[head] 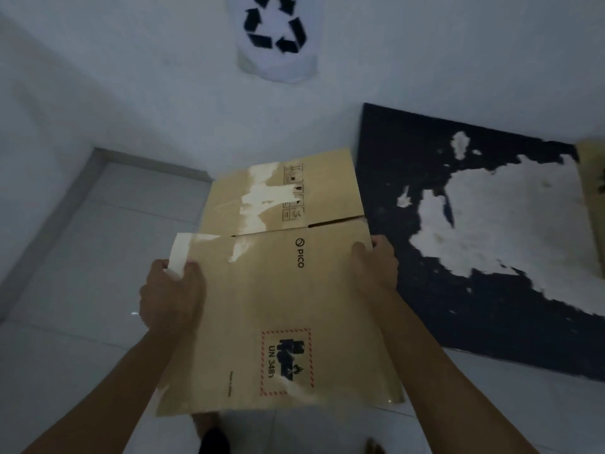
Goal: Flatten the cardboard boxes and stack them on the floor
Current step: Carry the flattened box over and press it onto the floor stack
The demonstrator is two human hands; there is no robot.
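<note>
- Nearest you: the flattened cardboard box is held out in front at about waist level, off the floor; a dark shape, perhaps your foot, shows just below its near edge, too dim to be sure.
- Your left hand grips the box's left edge, fingers curled round it, with a loose strip of pale tape caught under the fingers; your right hand holds the right edge, thumb on top, the other fingers hidden beneath; both grips are narrow, pinching sheet thickness only.
- Handling, as judgement: light; stiff along each panel but hinged at the fold where the far flap meets the main panel, so expect that flap to droop or swing; the printed face looks smooth, patches torn where tape came off; holding opposite edges near that fold, as you do, should keep it flat; mind the tape sticking to your fingers on release.
- Beyond the box's left edge: pale glossy floor tiles, a grey skirting strip running along them.
- Right of the box: a dark board with ragged white patches, lying or leaning low; another cardboard edge at its far right.
- Farthest, above the box: a pale wall, and on it a white sheet with a recycling symbol; lighting dim.
</note>
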